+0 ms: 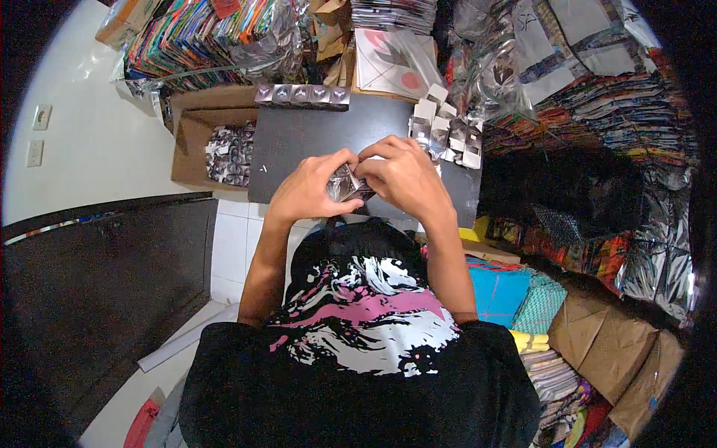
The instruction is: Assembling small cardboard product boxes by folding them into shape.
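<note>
Over the near edge of a dark grey table (291, 138), my left hand (306, 187) is closed around a small dark, silvery printed box (341, 185), thumb below and fingers above. My right hand (409, 175) meets it from the other side, its bent fingers pinching the end of the box. Those fingers hide that end, so whether its flap is up or down cannot be seen. Past my right hand stand several small boxes with raised white flaps (439, 127). Along the far edge, similar closed boxes (301, 95) line up in a row.
A brown carton (196, 153) left of the table holds many small boxes (231, 155). Stacks of packed colourful goods (202, 41) rise behind, and more (620, 112) crowd the right. A dark panel (112, 291) stands at the left, by a white wall (82, 142).
</note>
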A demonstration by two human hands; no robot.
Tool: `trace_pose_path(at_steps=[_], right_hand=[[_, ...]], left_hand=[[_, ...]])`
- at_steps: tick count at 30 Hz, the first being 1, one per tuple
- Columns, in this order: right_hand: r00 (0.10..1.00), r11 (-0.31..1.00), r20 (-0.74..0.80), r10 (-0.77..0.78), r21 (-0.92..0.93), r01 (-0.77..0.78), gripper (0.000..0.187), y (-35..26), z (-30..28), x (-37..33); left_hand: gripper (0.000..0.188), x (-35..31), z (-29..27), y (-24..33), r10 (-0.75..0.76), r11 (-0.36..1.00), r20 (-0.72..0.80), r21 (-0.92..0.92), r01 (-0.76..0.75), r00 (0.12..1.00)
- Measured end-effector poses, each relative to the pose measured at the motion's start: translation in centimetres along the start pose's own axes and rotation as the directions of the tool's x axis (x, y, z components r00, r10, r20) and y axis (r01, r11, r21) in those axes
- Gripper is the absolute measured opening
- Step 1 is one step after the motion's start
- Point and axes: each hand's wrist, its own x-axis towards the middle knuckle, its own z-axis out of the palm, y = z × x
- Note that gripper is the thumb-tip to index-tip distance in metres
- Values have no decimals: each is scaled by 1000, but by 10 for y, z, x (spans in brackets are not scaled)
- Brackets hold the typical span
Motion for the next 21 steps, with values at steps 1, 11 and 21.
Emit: trace_pose_path(at_steps=[1, 11, 21], right_hand=[[1000, 1000, -1, 1, 0, -1, 17, -1, 0, 1], [999, 971, -21, 40, 236, -34, 16, 15, 2, 0], [995, 981, -77, 68, 186, -53, 16, 16, 1, 2]], left_hand=[[58, 0, 0, 0, -8, 1000, 2, -7, 8, 1000], [61, -2, -1, 3, -29, 997, -41, -78, 26, 999], [82, -6, 19, -5, 4, 997, -167, -70, -16, 986]])
